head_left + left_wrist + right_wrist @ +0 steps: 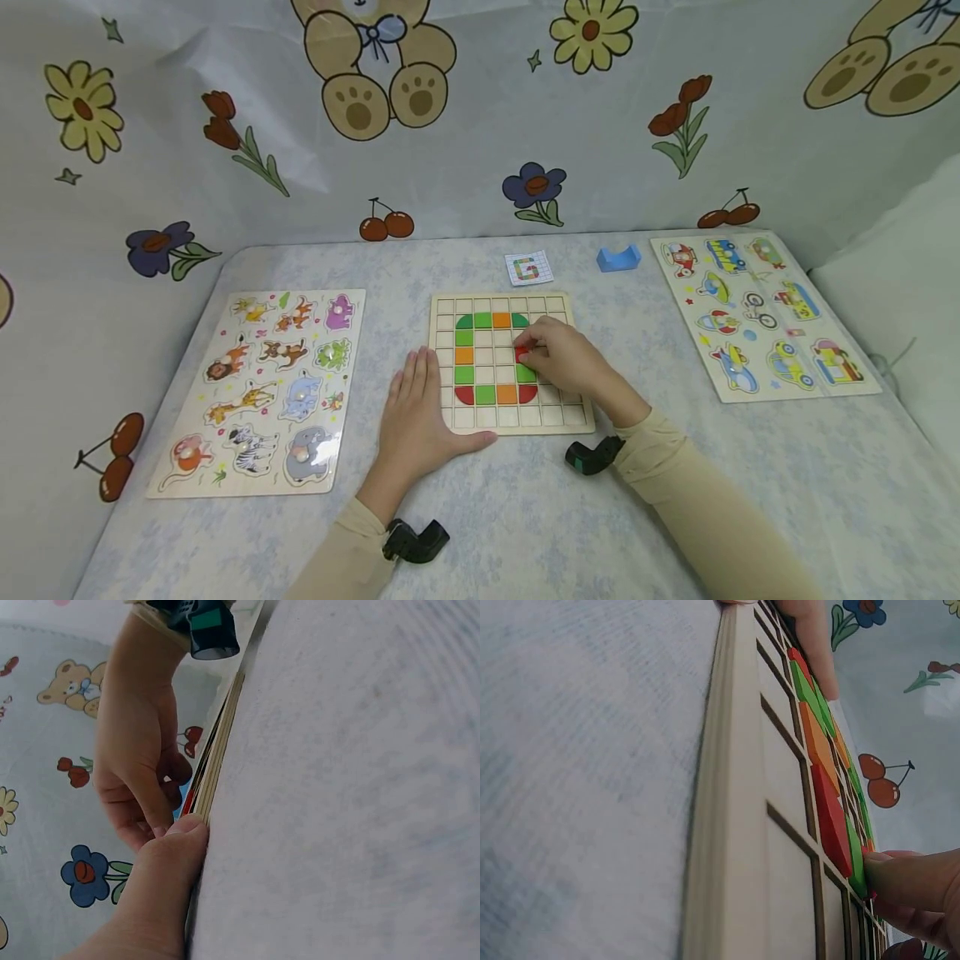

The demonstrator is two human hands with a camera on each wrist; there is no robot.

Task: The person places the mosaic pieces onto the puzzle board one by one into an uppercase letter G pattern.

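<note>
A wooden grid board lies in the middle of the table, with green, orange and red tiles set in a rounded ring. My left hand rests at its left edge, fingers straight, the thumb stretched along the front edge. With thumb and fingertips my right hand pinches a red tile on the ring's right side, just above a green tile. In the right wrist view, the fingers cover most of that tile, and a red rounded corner tile lies nearer the camera.
A small pattern card and a blue holder lie behind the board. An animal puzzle is at the left, a vehicle puzzle at the right. A printed cloth hangs behind the table.
</note>
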